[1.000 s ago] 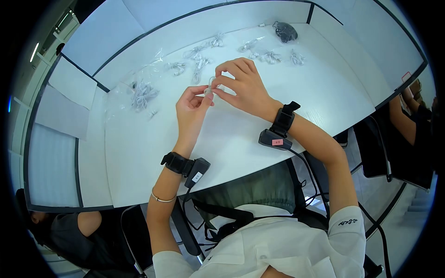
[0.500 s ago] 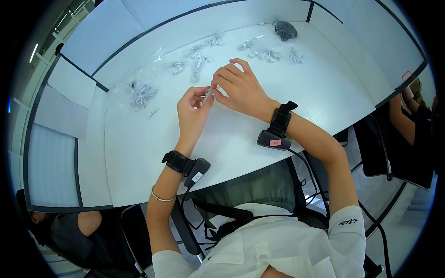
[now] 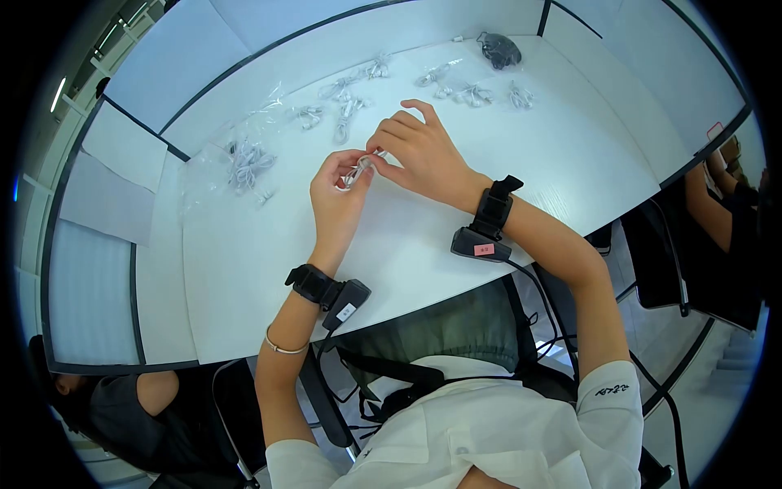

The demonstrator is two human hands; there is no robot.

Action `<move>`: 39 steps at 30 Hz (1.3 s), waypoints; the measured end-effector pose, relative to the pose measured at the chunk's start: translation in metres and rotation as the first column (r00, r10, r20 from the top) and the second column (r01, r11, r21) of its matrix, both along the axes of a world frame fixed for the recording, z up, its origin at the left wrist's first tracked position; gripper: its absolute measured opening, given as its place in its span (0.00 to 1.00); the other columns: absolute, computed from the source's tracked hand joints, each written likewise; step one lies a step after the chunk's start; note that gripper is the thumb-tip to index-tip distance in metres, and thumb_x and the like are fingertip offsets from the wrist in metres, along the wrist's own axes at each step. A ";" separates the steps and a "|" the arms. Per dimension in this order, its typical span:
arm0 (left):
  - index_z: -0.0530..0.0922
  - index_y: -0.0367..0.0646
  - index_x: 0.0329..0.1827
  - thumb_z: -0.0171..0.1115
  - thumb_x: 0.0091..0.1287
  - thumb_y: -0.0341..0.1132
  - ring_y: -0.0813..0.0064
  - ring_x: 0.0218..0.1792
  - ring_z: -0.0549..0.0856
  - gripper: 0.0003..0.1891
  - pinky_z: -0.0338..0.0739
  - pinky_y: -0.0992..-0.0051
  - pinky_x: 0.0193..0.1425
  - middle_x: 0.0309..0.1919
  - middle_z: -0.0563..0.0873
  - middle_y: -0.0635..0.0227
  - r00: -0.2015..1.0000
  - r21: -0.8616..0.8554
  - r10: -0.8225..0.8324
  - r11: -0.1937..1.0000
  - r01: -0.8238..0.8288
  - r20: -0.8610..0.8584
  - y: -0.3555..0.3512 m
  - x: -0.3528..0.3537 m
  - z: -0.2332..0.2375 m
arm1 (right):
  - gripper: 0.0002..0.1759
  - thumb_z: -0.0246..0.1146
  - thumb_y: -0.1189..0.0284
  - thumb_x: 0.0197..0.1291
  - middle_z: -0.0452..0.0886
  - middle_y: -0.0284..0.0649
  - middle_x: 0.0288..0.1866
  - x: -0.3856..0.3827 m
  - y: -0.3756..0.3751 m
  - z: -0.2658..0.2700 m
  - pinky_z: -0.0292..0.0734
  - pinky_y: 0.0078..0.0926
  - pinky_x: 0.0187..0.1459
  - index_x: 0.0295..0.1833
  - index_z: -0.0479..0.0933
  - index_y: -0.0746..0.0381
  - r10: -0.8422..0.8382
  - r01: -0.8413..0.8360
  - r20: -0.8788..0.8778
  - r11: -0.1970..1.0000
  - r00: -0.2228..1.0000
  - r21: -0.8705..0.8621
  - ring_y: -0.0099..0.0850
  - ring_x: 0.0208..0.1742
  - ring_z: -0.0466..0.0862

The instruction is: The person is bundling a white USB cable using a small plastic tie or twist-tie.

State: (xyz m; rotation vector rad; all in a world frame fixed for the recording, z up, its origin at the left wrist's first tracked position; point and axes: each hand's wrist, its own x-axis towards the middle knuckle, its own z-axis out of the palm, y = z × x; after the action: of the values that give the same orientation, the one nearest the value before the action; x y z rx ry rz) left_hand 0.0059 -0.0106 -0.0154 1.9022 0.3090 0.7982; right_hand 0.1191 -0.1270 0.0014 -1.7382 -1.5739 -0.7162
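Observation:
A small white cable bundle (image 3: 352,176) is between my two hands above the middle of the table. My left hand (image 3: 339,189) pinches it from the left, with loops showing between thumb and fingers. Thumb and index finger of my right hand (image 3: 419,156) close on the upper end of the same cable; the other fingers are curled or raised. Part of the bundle is hidden behind the fingertips. Beyond my hands lie several similar coiled white cables, among them one coil (image 3: 346,121) just past my left fingertips.
On the left of the white table (image 3: 261,277) lies a larger heap of white cables (image 3: 251,167) by clear plastic bags. A dark bundle in plastic (image 3: 498,50) rests at the back. Low partitions surround the table. People sit nearby on both sides.
The bundle has shifted slightly in my left hand, and more of its loops show. Both hands have moved only a little, slightly up and left.

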 end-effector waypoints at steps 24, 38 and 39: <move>0.78 0.35 0.43 0.64 0.57 0.23 0.80 0.41 0.80 0.10 0.74 0.81 0.47 0.37 0.82 0.67 0.993 -0.188 -0.076 0.978 0.093 0.093 -0.002 -0.002 0.007 | 0.04 0.62 0.71 0.52 0.77 0.29 0.28 0.001 -0.002 0.002 0.57 0.37 0.63 0.32 0.75 0.58 0.154 -0.159 -0.274 0.987 0.949 0.003 0.25 0.36 0.77; 0.78 0.35 0.44 0.66 0.57 0.25 0.80 0.41 0.80 0.12 0.74 0.81 0.49 0.39 0.82 0.66 0.985 -0.359 -0.119 0.920 0.158 0.128 0.001 -0.007 0.013 | 0.07 0.62 0.67 0.56 0.77 0.30 0.27 0.001 -0.003 0.004 0.58 0.37 0.61 0.33 0.75 0.58 0.211 -0.214 -0.418 0.976 0.884 0.040 0.25 0.32 0.78; 0.78 0.35 0.44 0.66 0.57 0.25 0.80 0.41 0.80 0.12 0.74 0.81 0.49 0.39 0.82 0.66 0.984 -0.367 -0.123 0.916 0.162 0.128 0.002 -0.007 0.013 | 0.07 0.62 0.67 0.56 0.77 0.30 0.27 0.002 -0.002 0.003 0.58 0.37 0.60 0.32 0.75 0.58 0.222 -0.223 -0.425 0.974 0.877 0.048 0.25 0.31 0.78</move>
State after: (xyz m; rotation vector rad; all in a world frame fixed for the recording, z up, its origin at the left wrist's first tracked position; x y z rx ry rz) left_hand -0.0010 -0.0087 -0.0024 1.4991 0.2369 0.6805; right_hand 0.1209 -0.1292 0.0045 -1.5481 -1.4279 -0.1954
